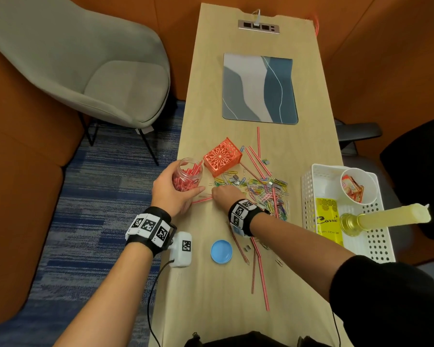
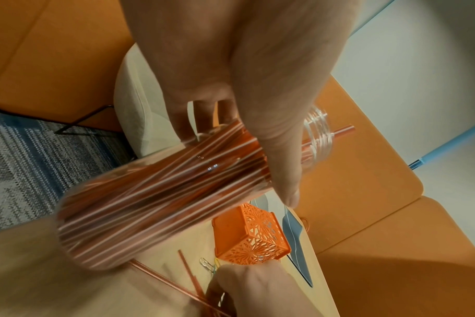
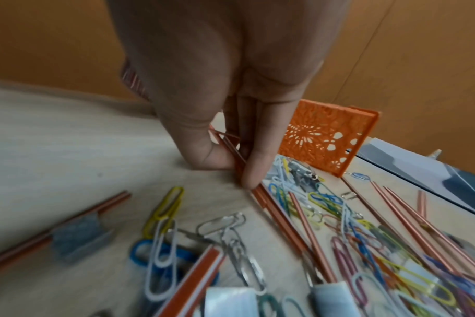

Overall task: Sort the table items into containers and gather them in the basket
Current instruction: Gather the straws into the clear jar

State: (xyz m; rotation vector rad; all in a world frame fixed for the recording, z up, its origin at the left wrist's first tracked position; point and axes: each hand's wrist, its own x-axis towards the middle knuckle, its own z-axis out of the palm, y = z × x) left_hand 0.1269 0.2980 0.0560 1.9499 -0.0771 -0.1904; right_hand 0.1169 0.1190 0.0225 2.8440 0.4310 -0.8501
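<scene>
The left hand (image 1: 172, 194) is wrapped around a clear jar (image 1: 187, 177) packed with red-and-white straws, tilted above the table's left edge. Just right of it, the right hand (image 1: 227, 194) pinches a few loose straws (image 3: 237, 156) between thumb and fingers against the tabletop. Beyond lie a heap of coloured paper clips (image 1: 266, 189) and an orange lattice box (image 1: 222, 156) on its side. A blue lid (image 1: 221, 251) rests nearer. The white perforated basket (image 1: 308, 204) sits at the right edge, holding a cup, a yellow packet and a candle. The long pale wooden table (image 1: 210, 96) carries a blue-grey mat (image 1: 259, 87) farther off. A grey chair (image 1: 85, 71) stands left on blue striped carpet, ringed by orange walls.
</scene>
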